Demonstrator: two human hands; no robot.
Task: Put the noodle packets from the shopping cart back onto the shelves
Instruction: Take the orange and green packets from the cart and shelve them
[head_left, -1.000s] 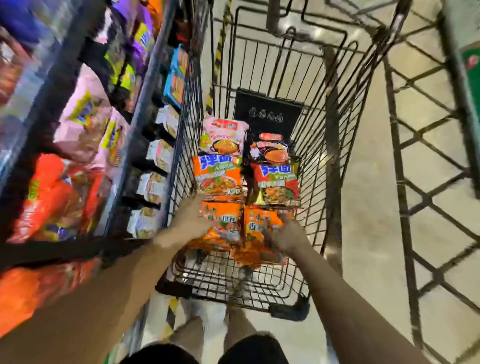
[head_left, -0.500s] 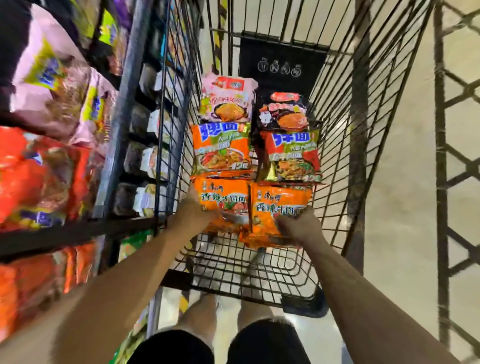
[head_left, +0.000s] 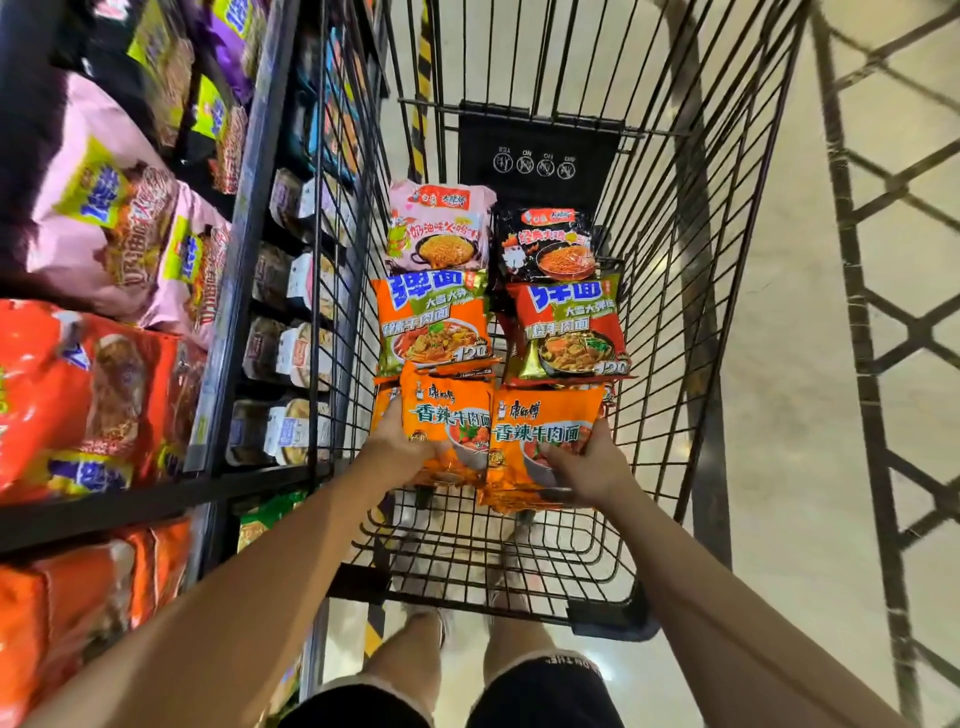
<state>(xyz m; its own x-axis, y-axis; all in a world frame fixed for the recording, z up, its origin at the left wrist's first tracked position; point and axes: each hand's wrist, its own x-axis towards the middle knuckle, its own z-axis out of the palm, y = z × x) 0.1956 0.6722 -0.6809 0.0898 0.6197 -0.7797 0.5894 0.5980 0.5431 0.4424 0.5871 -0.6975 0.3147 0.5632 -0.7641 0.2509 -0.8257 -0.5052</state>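
Inside the black wire shopping cart (head_left: 691, 291) lie noodle packets in two rows. My left hand (head_left: 395, 449) grips an orange packet (head_left: 449, 415) at its near left corner. My right hand (head_left: 587, 467) grips a second orange packet (head_left: 545, 431) beside it. Both packets are lifted slightly off the cart floor, with more orange packets under them. Beyond them lie an orange-green packet (head_left: 434, 322), a red-green packet (head_left: 569, 332), a pink packet (head_left: 439, 228) and a black packet (head_left: 545, 244).
Black shelves (head_left: 249, 218) stand close on the left, stocked with pink (head_left: 98, 208), red (head_left: 67, 395) and orange (head_left: 62, 618) multipacks, with cup noodles (head_left: 293, 353) lower down. Pale floor (head_left: 789, 364) lies to the right, crossed by a dark lattice (head_left: 883, 312). My legs and shoes (head_left: 431, 623) show below the cart.
The view has drawn closer to the cart. Both hands have closed round the two nearest orange packets and raised them a little off the pile.
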